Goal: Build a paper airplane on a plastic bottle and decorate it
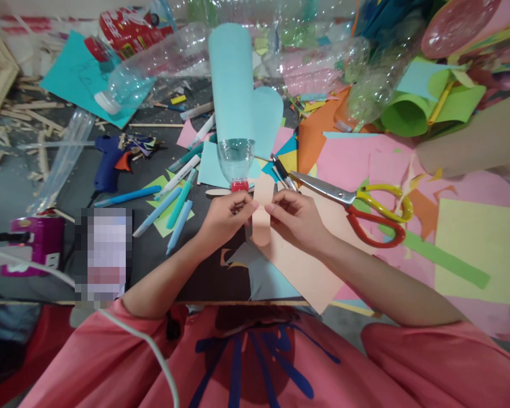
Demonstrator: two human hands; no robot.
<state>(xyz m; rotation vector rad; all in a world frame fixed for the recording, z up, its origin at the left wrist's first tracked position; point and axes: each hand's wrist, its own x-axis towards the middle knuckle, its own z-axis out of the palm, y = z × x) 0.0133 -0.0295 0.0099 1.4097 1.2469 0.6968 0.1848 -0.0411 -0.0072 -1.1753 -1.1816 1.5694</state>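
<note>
Between my two hands is a narrow peach paper strip [261,229] with rounded ends. My left hand [232,214] pinches its left edge near the middle, thumb and fingertips together. On the opposite edge, my right hand [295,218] pinches it the same way. A faint crease runs across the strip at my thumbs. Just beyond my hands lies a plastic bottle [237,156] with a red cap, wrapped in light blue paper [230,85]. A light blue rounded paper shape [268,122] shows beside it. Under my right hand is a larger peach sheet [310,272].
Scissors [344,195] with yellow and red handles lie to the right on pink paper [382,158]. Several markers [178,207], a blue glue gun [108,161] and a phone [106,249] are on the left. Clear bottles [165,56] and paper scraps fill the back.
</note>
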